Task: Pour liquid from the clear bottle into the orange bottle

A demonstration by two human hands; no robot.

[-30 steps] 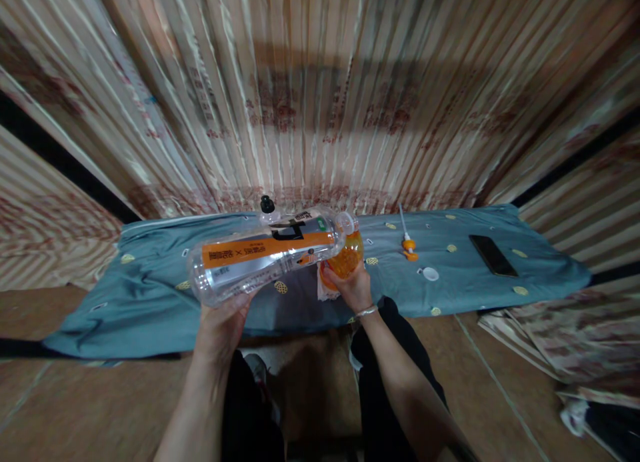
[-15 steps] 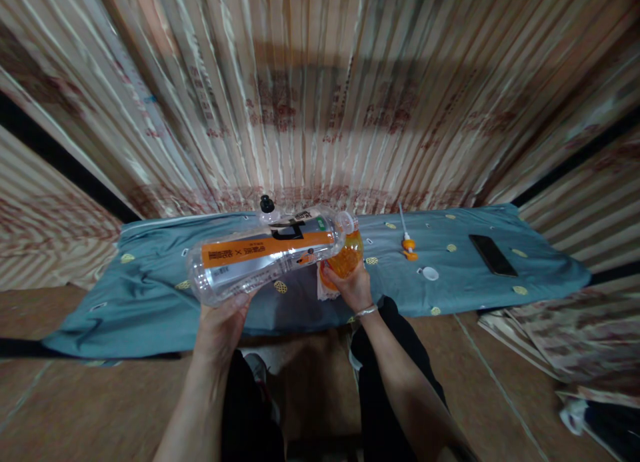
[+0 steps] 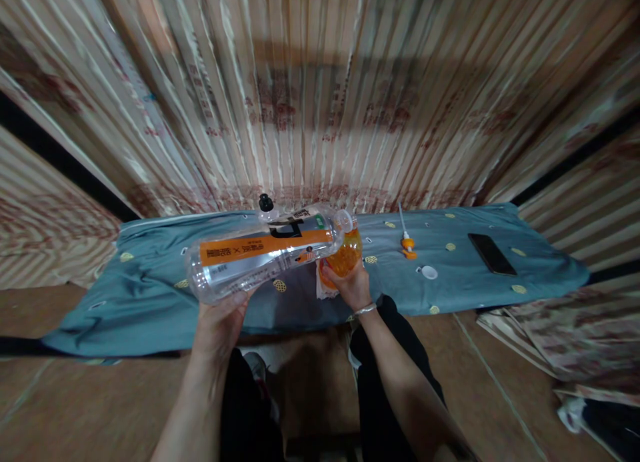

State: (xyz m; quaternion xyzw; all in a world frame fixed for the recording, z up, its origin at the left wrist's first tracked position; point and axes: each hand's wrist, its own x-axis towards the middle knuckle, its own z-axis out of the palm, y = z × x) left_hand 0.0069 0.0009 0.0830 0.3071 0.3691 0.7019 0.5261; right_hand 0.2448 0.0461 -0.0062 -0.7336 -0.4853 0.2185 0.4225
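My left hand (image 3: 225,312) is closed around the base end of a large clear plastic bottle (image 3: 265,249) with an orange and silver label. That bottle lies tilted, almost level, its neck pointing right. Its mouth is over or against the top of a smaller bottle of orange liquid (image 3: 346,255); whether the two mouths touch I cannot tell. My right hand (image 3: 354,285) grips this smaller bottle, which stands upright on a white and orange cloth or wrapper (image 3: 325,290). An orange pump top with a tube (image 3: 408,243) lies to the right.
A blue-green patterned cloth (image 3: 150,275) covers the bench. Behind the large bottle stands a clear bottle with a black top (image 3: 266,203). On the right are a small white lid (image 3: 429,273) and a black phone (image 3: 492,254). A striped curtain (image 3: 310,102) hangs behind.
The large bottle has come down very slightly at its neck end and shifted a little left. Both hands keep their holds, and the rest stays put.
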